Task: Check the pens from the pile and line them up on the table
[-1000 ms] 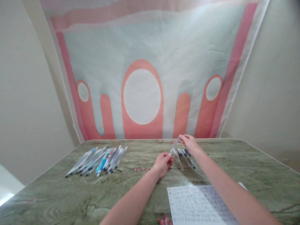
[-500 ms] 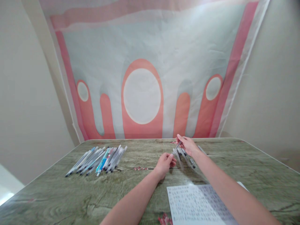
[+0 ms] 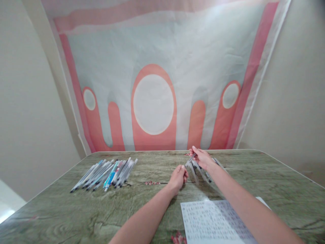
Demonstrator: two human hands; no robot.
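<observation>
White paper sheet covered in handwritten lines lay nearest on the grey-green wood-grain tabletop, partly under the right forearm. Left hand: fingers narrow, pinching the lower end of a slim clear-plastic pen. Pen was tilted, raised between both hands. Right hand: fingers closed around its upper end. Loose clear and dark pens lay just below the right hand. Mixed clear, white and blue pens lay well left, side by side. Behind: pink-and-grey printed sheet with white ovals.
</observation>
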